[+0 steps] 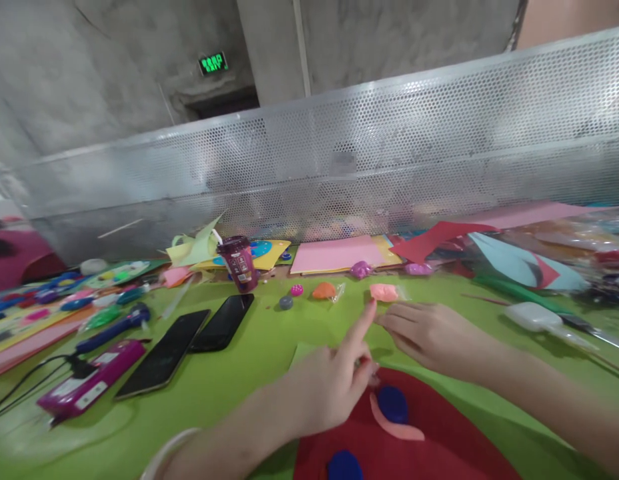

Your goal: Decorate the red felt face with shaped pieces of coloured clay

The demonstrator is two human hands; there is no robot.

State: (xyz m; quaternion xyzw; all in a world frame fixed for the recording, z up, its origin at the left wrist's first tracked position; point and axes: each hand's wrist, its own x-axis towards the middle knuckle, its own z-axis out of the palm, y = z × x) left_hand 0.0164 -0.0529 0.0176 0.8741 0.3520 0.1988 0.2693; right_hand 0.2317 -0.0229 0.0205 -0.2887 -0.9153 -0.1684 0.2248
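Nearest, as landmark: one red sheet (449,427), its far edge curved, on a green table (274,340). On the sheet, near left: one blue disc (345,465). Mid-sheet: one pink strip (397,430), bent round the near side of a second disc (392,403), also blue. My left hand (329,387): across the sheet's far left edge, index extended, other fingers curled; whether they grip anything, I cannot tell. My right hand (429,333): beyond the sheet, fingers together, tips near my left index; its hold, too, I cannot tell. Well left of the sheet: two dark phones (164,353). Beyond the sheet, just past my fingertips: one pink lump (383,292). Farther beyond, leftward: one purple cup (241,267). Farthest beyond: one perforated metal panel (309,153).
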